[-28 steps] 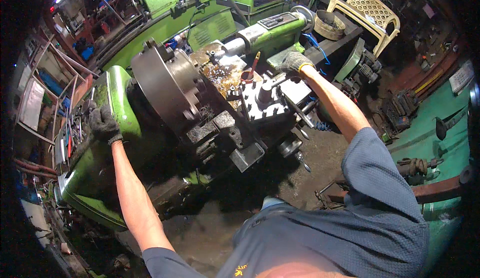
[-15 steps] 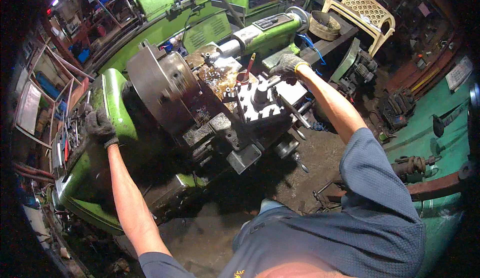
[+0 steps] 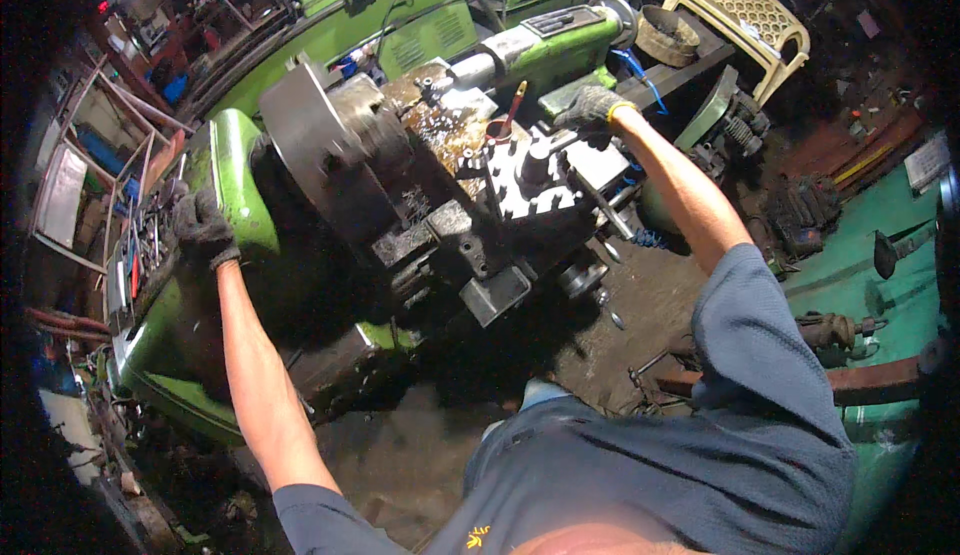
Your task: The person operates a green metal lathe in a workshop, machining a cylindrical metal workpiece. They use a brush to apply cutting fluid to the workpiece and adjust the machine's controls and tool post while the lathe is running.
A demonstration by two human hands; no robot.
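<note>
Gripping metal handle (image 3: 564,142) right of the blurred chuck (image 3: 308,125), right hand (image 3: 592,110) curled round; left hand (image 3: 205,230) by green cover (image 3: 240,170), left of chuck, can't tell its grip. Best: steady hold, both hands clear of chuck.

Loose hand tools (image 3: 150,255) lie crowded on the green headstock (image 3: 240,180) over on the left; a red cup (image 3: 497,131) with a brush (image 3: 517,101) in it stands on the wet, brown-stained carriage (image 3: 450,140), and a round tan tub (image 3: 667,45) sits on that dark ledge (image 3: 692,71) further right
</note>
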